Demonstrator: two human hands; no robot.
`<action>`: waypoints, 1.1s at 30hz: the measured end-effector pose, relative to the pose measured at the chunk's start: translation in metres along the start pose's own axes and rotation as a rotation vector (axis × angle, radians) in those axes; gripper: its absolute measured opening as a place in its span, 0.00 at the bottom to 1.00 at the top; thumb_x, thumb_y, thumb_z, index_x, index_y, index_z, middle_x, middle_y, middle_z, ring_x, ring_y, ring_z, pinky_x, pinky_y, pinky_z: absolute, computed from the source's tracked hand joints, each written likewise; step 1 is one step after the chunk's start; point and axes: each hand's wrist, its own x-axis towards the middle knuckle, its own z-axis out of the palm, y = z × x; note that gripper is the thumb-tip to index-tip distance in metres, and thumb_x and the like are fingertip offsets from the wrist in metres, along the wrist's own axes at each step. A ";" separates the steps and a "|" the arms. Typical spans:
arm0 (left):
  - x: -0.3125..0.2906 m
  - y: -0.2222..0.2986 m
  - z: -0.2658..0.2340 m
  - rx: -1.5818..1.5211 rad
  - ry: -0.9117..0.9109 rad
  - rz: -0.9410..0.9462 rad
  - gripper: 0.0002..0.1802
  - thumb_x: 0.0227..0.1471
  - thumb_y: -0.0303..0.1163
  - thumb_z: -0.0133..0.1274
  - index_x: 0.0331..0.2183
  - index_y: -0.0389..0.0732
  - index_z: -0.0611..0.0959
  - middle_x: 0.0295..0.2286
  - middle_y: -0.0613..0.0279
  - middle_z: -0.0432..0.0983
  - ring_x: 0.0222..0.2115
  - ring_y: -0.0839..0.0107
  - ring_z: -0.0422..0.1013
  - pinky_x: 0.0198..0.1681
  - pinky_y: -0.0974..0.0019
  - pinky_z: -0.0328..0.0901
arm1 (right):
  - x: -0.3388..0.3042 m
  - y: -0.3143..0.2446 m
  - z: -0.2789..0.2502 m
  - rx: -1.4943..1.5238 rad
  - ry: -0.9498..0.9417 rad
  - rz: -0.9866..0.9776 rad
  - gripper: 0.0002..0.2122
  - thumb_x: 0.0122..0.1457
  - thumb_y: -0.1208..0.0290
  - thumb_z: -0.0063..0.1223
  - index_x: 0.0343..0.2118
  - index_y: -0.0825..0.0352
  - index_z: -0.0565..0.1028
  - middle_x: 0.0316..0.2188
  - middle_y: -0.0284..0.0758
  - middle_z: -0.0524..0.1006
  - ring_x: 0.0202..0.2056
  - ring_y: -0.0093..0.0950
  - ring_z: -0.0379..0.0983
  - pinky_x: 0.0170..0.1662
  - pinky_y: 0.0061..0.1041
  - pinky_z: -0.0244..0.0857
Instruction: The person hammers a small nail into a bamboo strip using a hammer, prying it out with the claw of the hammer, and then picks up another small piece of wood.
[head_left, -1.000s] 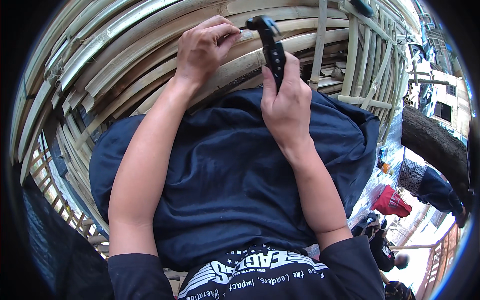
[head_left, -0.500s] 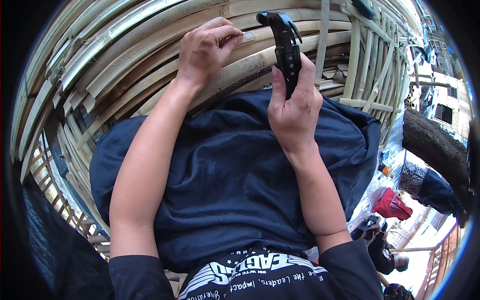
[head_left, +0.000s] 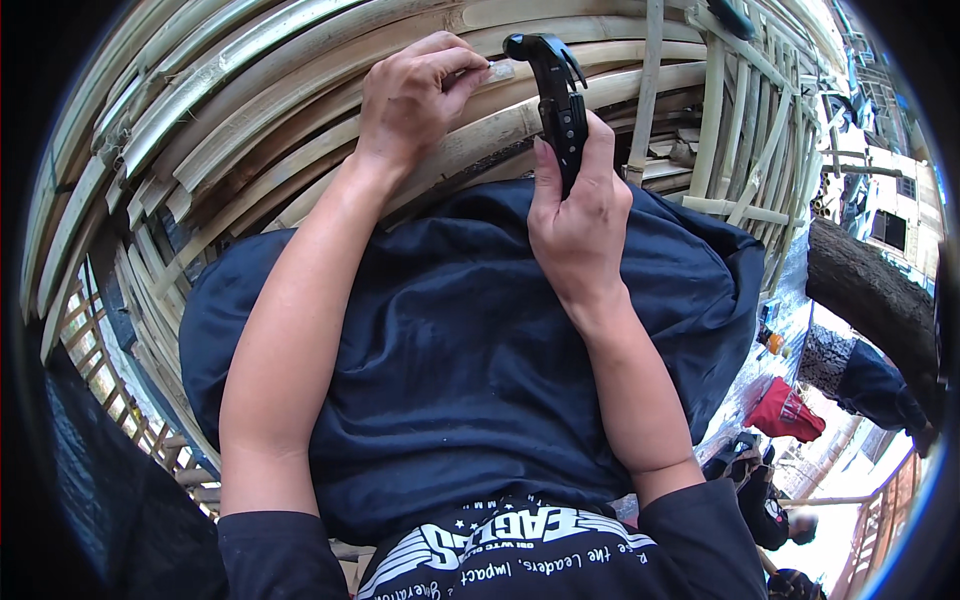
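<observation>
My left hand is closed in a pinch over the split bamboo strips. Whatever sits at its fingertips is too small to name; a pale, shiny patch shows on the bamboo just beside them. My right hand grips a black claw hammer by its handle, which has light rivets. The hammer stands head up, its rounded face toward my left fingertips and its curved claw to the right. A gap separates the hammer's face from my left hand.
Dark blue cloth covers my lap. An upright bamboo lattice rises at the right, with a thick log beyond it. Farther right lie a red cloth and parts of other people. A bamboo grid is at the left.
My right hand and the hammer have shifted slightly left, and the hammer head has dropped a little toward my left fingertips. My left hand has barely moved.
</observation>
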 end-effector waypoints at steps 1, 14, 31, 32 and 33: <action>0.000 0.001 0.000 0.009 -0.007 0.011 0.07 0.55 0.33 0.66 0.34 0.41 0.90 0.34 0.67 0.84 0.28 0.66 0.79 0.34 0.64 0.72 | 0.002 -0.001 -0.003 -0.050 -0.068 0.023 0.15 0.67 0.74 0.56 0.54 0.69 0.68 0.31 0.52 0.81 0.33 0.56 0.80 0.33 0.48 0.71; 0.001 0.001 0.000 0.010 0.014 0.029 0.07 0.54 0.37 0.66 0.33 0.45 0.90 0.33 0.68 0.84 0.31 0.61 0.81 0.35 0.60 0.74 | -0.003 -0.003 -0.001 -0.060 -0.047 0.009 0.14 0.67 0.73 0.57 0.53 0.69 0.70 0.30 0.50 0.81 0.33 0.53 0.81 0.33 0.46 0.73; 0.000 -0.001 -0.002 0.032 -0.014 0.021 0.08 0.54 0.34 0.67 0.34 0.40 0.90 0.33 0.66 0.84 0.29 0.66 0.80 0.34 0.65 0.72 | 0.002 0.006 0.005 -0.089 -0.111 0.010 0.14 0.68 0.74 0.55 0.53 0.70 0.68 0.30 0.53 0.80 0.32 0.55 0.80 0.32 0.45 0.72; 0.001 0.000 -0.002 0.036 -0.026 0.010 0.08 0.54 0.34 0.67 0.34 0.40 0.90 0.33 0.66 0.84 0.29 0.66 0.80 0.34 0.65 0.72 | 0.001 0.005 0.006 -0.017 -0.031 -0.015 0.14 0.68 0.74 0.55 0.53 0.71 0.68 0.30 0.53 0.80 0.32 0.55 0.79 0.32 0.46 0.72; 0.001 0.001 -0.003 0.023 -0.026 0.009 0.08 0.54 0.34 0.67 0.34 0.40 0.90 0.33 0.66 0.84 0.29 0.66 0.80 0.34 0.65 0.72 | 0.000 0.004 0.006 0.018 0.032 -0.038 0.14 0.68 0.74 0.55 0.53 0.71 0.68 0.30 0.52 0.80 0.32 0.56 0.79 0.32 0.46 0.72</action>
